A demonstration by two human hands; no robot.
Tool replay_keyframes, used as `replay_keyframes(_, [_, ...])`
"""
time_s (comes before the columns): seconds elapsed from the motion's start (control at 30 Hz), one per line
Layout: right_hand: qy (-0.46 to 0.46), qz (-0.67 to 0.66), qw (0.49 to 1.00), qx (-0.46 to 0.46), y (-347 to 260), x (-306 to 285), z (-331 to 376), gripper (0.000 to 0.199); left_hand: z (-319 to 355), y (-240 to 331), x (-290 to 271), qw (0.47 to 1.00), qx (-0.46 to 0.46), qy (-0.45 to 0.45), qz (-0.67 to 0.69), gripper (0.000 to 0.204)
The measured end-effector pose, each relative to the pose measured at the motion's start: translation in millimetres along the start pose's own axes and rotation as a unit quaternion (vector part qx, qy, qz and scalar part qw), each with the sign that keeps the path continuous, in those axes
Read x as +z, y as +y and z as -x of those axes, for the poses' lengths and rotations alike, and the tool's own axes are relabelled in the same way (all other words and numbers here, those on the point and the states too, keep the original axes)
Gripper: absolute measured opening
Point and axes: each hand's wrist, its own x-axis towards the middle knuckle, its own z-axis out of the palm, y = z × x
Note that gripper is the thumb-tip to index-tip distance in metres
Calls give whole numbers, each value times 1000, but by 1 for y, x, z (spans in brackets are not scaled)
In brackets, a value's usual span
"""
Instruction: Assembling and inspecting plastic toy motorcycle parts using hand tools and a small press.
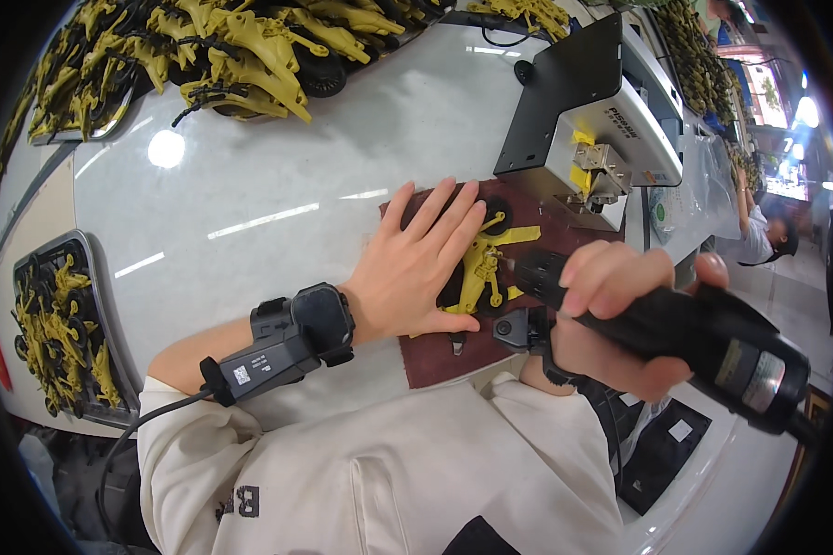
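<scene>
Counter [278, 166], pale and glossy, spreads out in front of you, with ceiling lights shining in its surface. A big heap [250, 55] of yellow and black toy motorbikes lies along its far left side. To your right, a metal box [565, 111] with a black panel stands just beyond the work spot, yellow tape on its front. At your far left sits a tray [107, 319] with a silvery rim, loaded with more yellow and black toy pieces. A dark red cloth [435, 359] lies right before you, partly under your left hand.

Your right hand [620, 296] is wrapped around a black power screwdriver [699, 335], its nose pointing left. Your left hand [415, 259] lies flat, fingers stretched and a little spread, well apart from the right. One toy motorbike [481, 268] rests on the cloth, between your left hand and the screwdriver's nose; you cannot tell whether the tip touches it. A small camera [511, 328] sits at your right wrist.
</scene>
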Motion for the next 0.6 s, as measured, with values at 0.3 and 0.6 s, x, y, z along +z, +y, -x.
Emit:
replay_keyframes(0.3, [34, -25, 991, 127, 27, 2, 1, 67, -1, 0, -1, 1000, 4, 1, 23, 104])
replay_keyframes(0.6, [-29, -53, 995, 77, 28, -10, 7, 62, -2, -1, -2, 1000, 0, -26, -8, 102])
